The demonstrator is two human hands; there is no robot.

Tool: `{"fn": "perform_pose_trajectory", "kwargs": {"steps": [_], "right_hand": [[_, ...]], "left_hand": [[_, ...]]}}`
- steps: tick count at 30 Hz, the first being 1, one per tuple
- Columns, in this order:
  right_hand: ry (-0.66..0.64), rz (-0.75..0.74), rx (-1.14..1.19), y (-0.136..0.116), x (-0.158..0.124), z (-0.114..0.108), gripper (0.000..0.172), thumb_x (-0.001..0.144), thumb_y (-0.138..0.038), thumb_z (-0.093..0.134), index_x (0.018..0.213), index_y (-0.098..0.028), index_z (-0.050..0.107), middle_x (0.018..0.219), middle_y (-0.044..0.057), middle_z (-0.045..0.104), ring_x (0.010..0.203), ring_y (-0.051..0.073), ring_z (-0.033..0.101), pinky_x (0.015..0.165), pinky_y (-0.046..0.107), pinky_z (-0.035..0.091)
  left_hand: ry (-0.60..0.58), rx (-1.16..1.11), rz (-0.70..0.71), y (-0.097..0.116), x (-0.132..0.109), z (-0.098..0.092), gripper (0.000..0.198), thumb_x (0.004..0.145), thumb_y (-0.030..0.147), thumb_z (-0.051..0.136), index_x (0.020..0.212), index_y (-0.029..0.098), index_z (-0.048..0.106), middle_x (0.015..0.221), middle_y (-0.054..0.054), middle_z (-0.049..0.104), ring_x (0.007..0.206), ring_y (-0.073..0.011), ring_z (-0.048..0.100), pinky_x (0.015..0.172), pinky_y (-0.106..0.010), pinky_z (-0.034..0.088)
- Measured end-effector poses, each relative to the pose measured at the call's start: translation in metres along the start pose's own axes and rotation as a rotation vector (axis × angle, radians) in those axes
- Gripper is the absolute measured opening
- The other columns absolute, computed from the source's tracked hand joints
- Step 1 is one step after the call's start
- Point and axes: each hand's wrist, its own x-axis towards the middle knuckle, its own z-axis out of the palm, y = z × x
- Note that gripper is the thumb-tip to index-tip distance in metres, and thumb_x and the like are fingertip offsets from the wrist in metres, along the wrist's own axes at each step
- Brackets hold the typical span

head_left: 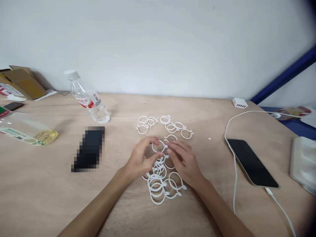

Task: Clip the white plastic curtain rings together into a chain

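Between my two hands is a white plastic ring with a small tab (153, 150), much like a curtain ring. My left hand (144, 156) curls round its left side, thumb and fingers closed on the rim. On the tab at its right side, the fingertips of my right hand (184, 159) are pinched. Beneath and in front of the hands lies a loose pile of the same white rings (156, 201), overlapping one another. Farther back, several more rings (186, 137) lie in two small groups. Parts of the pile are hidden by my hands.
A water bottle (95, 112) stands at back left, near a pixelated dark object (90, 148). An oil bottle (27, 128) and cardboard box (27, 82) are far left. Right are a phone (253, 163), white cable (234, 171), white adapter (240, 102) and white case (303, 163).
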Motion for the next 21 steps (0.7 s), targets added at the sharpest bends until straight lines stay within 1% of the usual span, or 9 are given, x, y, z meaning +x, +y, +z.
{"fn": "perform_pose_trajectory", "kwargs": {"steps": [2, 5, 10, 16, 18, 21], "right_hand": [[0.022, 0.001, 0.058, 0.0000, 0.0004, -0.0003, 0.018, 0.092, -0.024, 0.053, 0.100, -0.023, 0.069, 0.097, 0.006, 0.071, 0.096, 0.021, 0.062, 0.088, 0.039, 0.046], [0.033, 0.048, 0.138, -0.0013, 0.0003, -0.0004, 0.014, 0.091, -0.025, 0.055, 0.092, -0.022, 0.069, 0.089, 0.005, 0.071, 0.089, 0.020, 0.063, 0.082, 0.037, 0.049], [0.024, 0.093, 0.261, -0.0047, -0.0006, -0.0014, 0.013, 0.090, -0.026, 0.058, 0.088, -0.022, 0.069, 0.084, 0.004, 0.069, 0.083, 0.018, 0.063, 0.076, 0.034, 0.052], [-0.024, 0.114, 0.284, -0.0071, -0.0007, -0.0064, 0.013, 0.089, -0.026, 0.058, 0.083, -0.022, 0.068, 0.080, 0.003, 0.068, 0.079, 0.018, 0.062, 0.072, 0.033, 0.051], [-0.054, 0.112, 0.267, -0.0066, 0.0001, -0.0076, 0.014, 0.090, -0.026, 0.056, 0.083, -0.022, 0.068, 0.080, 0.003, 0.068, 0.081, 0.018, 0.062, 0.074, 0.033, 0.051], [-0.039, 0.081, 0.101, -0.0022, 0.0012, -0.0072, 0.018, 0.092, -0.025, 0.050, 0.091, -0.023, 0.068, 0.089, 0.005, 0.069, 0.091, 0.021, 0.060, 0.087, 0.040, 0.047]], "left_hand": [[0.005, -0.066, -0.030, 0.0019, -0.0013, 0.0019, 0.022, 0.081, 0.025, 0.069, 0.097, 0.020, 0.055, 0.111, -0.009, 0.066, 0.109, -0.0213, 0.061, 0.097, -0.035, 0.046], [0.016, -0.142, -0.095, 0.0045, -0.0034, 0.0027, 0.023, 0.079, 0.026, 0.071, 0.096, 0.019, 0.057, 0.109, -0.009, 0.067, 0.108, -0.0218, 0.062, 0.096, -0.035, 0.047], [0.008, -0.260, -0.150, 0.0061, -0.0052, 0.0002, 0.025, 0.077, 0.027, 0.074, 0.094, 0.018, 0.058, 0.106, -0.009, 0.067, 0.108, -0.0226, 0.061, 0.095, -0.035, 0.047], [-0.029, -0.302, -0.184, 0.0089, -0.0039, -0.0021, 0.023, 0.076, 0.028, 0.074, 0.088, 0.018, 0.058, 0.101, -0.008, 0.068, 0.106, -0.0221, 0.062, 0.093, -0.034, 0.047], [-0.052, -0.275, -0.191, 0.0090, -0.0027, -0.0032, 0.023, 0.077, 0.026, 0.073, 0.091, 0.018, 0.057, 0.104, -0.008, 0.067, 0.107, -0.0221, 0.061, 0.094, -0.035, 0.047], [-0.118, -0.128, -0.178, 0.0085, -0.0013, -0.0053, 0.023, 0.078, 0.021, 0.068, 0.100, 0.019, 0.059, 0.108, -0.009, 0.066, 0.106, -0.0226, 0.061, 0.097, -0.038, 0.046]]}}
